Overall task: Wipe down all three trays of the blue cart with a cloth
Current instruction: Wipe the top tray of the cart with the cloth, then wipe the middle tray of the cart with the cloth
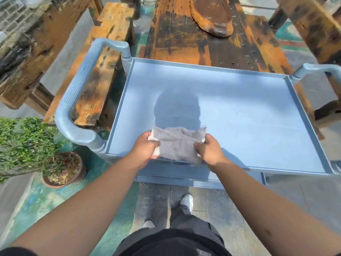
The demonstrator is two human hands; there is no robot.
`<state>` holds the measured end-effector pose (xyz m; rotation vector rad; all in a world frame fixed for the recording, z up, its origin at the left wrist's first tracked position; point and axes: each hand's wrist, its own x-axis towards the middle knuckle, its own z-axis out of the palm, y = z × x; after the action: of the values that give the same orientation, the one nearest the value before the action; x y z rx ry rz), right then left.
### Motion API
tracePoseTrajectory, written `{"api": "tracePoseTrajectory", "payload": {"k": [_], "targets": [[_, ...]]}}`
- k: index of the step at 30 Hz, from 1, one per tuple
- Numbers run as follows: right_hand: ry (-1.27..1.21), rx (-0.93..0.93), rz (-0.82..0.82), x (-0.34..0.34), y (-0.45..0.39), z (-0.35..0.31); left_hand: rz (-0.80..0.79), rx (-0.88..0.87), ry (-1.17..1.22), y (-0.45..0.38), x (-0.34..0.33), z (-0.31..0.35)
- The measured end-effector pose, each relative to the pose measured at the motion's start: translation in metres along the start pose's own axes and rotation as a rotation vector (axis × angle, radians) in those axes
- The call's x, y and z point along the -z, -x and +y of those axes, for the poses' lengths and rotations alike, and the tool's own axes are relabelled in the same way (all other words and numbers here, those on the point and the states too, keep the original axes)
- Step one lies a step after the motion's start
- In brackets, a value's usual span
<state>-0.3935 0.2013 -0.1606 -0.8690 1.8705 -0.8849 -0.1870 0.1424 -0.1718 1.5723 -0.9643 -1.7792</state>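
Left hand [144, 147] pinches the left edge of the grey cloth [177, 143], thumb on top, fingers curled beneath. Right hand [209, 149] grips the cloth's right edge likewise. Cloth is spread between both hands over the near rim of the blue cart's top tray [239, 111]. A potted plant [62, 169] stands left of the tray; a weathered wooden table [177, 37] lies beyond it.

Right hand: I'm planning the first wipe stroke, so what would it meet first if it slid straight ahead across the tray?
Probably nothing: past the right hand, the blue cart's top tray looks bare up to its far raised rim.
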Motion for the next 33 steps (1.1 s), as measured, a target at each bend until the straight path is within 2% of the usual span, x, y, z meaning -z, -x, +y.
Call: {"api": "tracePoseTrajectory", "payload": {"k": [4,9,14,20,25,29,31,33], "targets": [[-0.306,-0.016,-0.047,-0.001,0.032,0.005,-0.106,0.000,0.096,0.033,0.040,-0.012],[-0.422,-0.072,-0.197,-0.021,0.080,0.023,-0.164,0.044,0.289,0.077,0.083,-0.043],[-0.374,-0.207,-0.311,-0.036,0.111,0.049,-0.204,0.146,0.324,0.102,0.108,-0.087],[-0.469,-0.380,-0.318,-0.056,0.112,0.082,-0.236,0.233,0.452,0.109,0.111,-0.127],[-0.459,-0.481,-0.320,-0.066,0.080,0.112,-0.199,0.322,0.530,0.097,0.101,-0.156],[-0.478,-0.543,-0.510,-0.071,0.048,0.127,-0.291,0.501,0.512,0.083,0.093,-0.175],[-0.443,-0.555,-0.622,-0.075,0.038,0.132,-0.285,0.549,0.480,0.074,0.088,-0.187],[-0.391,-0.551,-0.659,-0.082,0.027,0.135,-0.295,0.577,0.458,0.067,0.080,-0.193]]}}
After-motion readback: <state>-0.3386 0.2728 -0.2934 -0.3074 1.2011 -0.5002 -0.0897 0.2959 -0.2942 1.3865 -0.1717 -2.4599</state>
